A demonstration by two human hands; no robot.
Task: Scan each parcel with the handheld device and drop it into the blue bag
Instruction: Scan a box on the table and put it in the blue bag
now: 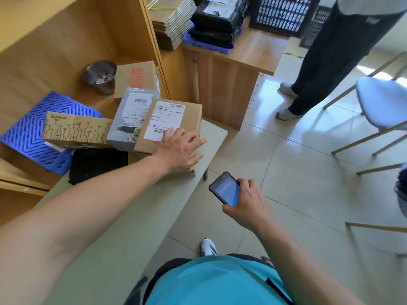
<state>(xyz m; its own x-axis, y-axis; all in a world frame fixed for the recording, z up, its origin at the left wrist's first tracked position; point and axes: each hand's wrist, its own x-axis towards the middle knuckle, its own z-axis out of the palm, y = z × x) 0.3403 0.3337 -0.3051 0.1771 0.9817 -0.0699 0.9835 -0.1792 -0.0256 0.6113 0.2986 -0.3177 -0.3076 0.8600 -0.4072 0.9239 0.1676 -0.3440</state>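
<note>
Right hand (pixel 246 208) grips handheld device (pixel 226 191); left hand (pixel 178 148), arm outstretched, spread atop cardboard parcel (pixel 191 115).

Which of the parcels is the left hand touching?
The plain brown box with the white label, rightmost; the left hand rests on it. The grey box alongside is untouched.
</note>
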